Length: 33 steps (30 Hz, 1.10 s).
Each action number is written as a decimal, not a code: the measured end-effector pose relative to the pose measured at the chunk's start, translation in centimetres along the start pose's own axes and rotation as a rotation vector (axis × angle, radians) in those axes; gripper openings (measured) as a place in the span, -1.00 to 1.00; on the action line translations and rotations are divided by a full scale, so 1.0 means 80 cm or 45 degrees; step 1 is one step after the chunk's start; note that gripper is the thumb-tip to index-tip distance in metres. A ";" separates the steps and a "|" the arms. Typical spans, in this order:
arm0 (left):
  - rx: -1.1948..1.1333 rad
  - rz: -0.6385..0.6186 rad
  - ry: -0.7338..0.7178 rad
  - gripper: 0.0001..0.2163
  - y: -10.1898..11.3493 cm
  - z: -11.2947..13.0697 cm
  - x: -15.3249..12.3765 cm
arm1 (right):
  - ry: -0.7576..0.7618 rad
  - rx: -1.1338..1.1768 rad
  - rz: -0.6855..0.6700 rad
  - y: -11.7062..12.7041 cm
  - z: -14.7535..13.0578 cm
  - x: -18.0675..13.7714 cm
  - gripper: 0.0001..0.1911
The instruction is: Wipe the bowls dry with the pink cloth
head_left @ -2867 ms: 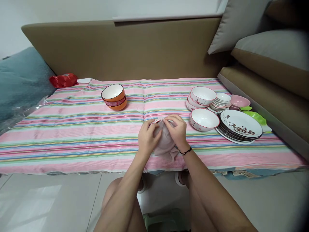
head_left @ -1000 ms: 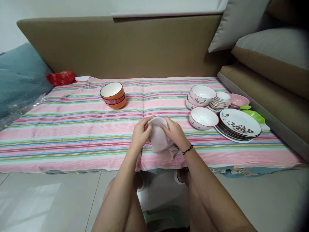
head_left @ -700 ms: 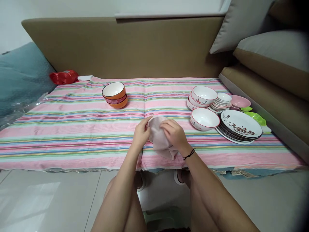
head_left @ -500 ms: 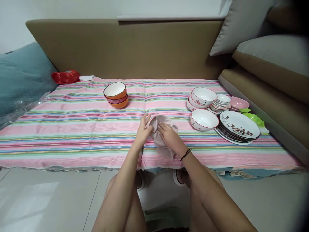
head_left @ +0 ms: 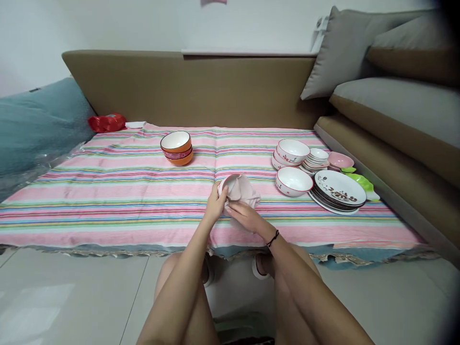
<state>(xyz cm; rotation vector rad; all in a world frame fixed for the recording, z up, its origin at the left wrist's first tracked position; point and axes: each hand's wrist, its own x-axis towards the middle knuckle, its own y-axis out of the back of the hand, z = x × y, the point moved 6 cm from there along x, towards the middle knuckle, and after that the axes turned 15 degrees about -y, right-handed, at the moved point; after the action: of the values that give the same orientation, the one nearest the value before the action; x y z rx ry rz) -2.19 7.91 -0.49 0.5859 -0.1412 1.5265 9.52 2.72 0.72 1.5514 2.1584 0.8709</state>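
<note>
A small bowl (head_left: pixel 227 183) wrapped in a pale pink cloth (head_left: pixel 244 189) sits between my hands above the striped spread (head_left: pixel 108 201). My left hand (head_left: pixel 216 206) grips the bowl's left rim, fingers curled. Beneath the cloth, my right hand (head_left: pixel 244 216) presses against the bundle with its fingers closed on the fabric. Just to the right stands a white bowl with a red rim (head_left: pixel 294 181).
Stacked orange bowls (head_left: pixel 176 147) stand at the back left. At the right are stacked white bowls (head_left: pixel 290 153), small saucers (head_left: pixel 316 159), flowered plates (head_left: pixel 338 190), a pink bowl (head_left: pixel 339 160) and a green dish (head_left: pixel 361 182). A red bag (head_left: pixel 107 122) lies far left.
The bowl has tipped onto its side, its opening now showing at the left. My right hand slid from the top of the cloth to underneath it. The camera tilted up.
</note>
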 end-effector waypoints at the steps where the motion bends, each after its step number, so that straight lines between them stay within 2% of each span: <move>1: 0.005 0.016 -0.018 -0.66 0.001 0.003 -0.001 | -0.012 0.110 -0.038 -0.001 -0.002 -0.004 -0.72; 3: -0.004 0.009 -0.022 -0.67 0.002 0.009 -0.003 | -0.056 0.250 -0.053 -0.001 -0.002 -0.011 -0.68; 5: -0.031 -0.063 -0.015 -0.68 0.003 0.015 -0.007 | -0.081 0.253 0.027 0.002 0.000 -0.018 -0.62; 9: -0.086 -0.223 -0.019 -0.68 0.002 0.033 -0.018 | -0.031 -0.033 0.194 0.003 0.004 -0.033 -0.57; 13: -0.114 -0.265 -0.003 -0.67 0.000 0.047 -0.027 | 0.046 -0.349 0.257 0.002 0.003 -0.045 -0.51; 17: -0.218 -0.159 0.152 -0.66 0.002 0.040 -0.039 | 0.163 -0.448 0.388 0.011 -0.010 -0.057 -0.63; 20: -0.198 -0.045 0.254 -0.59 0.008 0.029 -0.050 | 0.074 -0.480 0.429 0.012 -0.008 -0.059 -0.77; 24: -0.266 -0.041 0.183 -0.50 0.003 0.028 -0.062 | 0.027 -0.519 0.310 -0.007 -0.003 -0.054 -0.77; 30: -0.333 -0.041 0.107 -0.38 -0.007 0.028 -0.072 | 0.035 -0.637 0.409 -0.019 -0.001 -0.053 -0.63; 33: -0.303 -0.063 0.085 -0.35 -0.009 0.026 -0.074 | 0.013 -0.670 0.389 -0.019 0.004 -0.053 -0.59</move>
<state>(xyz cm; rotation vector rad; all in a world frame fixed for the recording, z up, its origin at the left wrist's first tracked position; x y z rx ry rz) -1.34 1.75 -1.53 0.3459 -0.2513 1.4540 10.02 -1.47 -0.83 1.6013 1.5328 1.4068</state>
